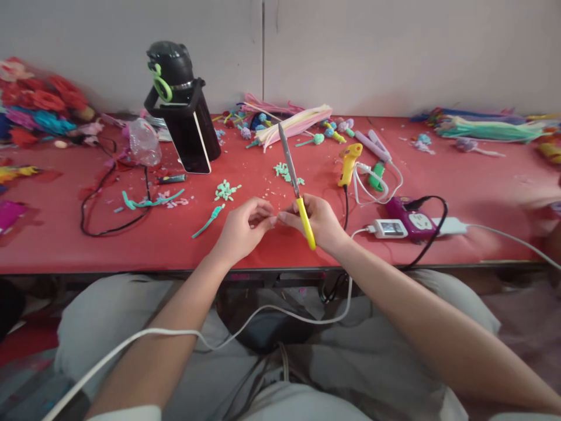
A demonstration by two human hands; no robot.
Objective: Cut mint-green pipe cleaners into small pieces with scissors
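My right hand [322, 221] is closed around yellow-handled scissors [294, 181], whose grey blades point up and away over the red table [263, 245]. My left hand [243, 227] is pinched shut, fingertips meeting the right hand's fingertips near the table's front edge. Whatever small piece sits between the fingertips is too small to make out. A teal pipe-cleaner piece [209, 220] lies just left of my left hand. Small teal cut bits [227, 190] lie beyond the hands.
A black bottle and phone on a stand [186, 117] sit at back left. A yellow glue gun [348, 164], a purple adapter with a white power strip [407, 223], bundled pipe cleaners [293, 124] and a black cable [105, 204] lie around. Colourful flowers [39, 111] pile far left.
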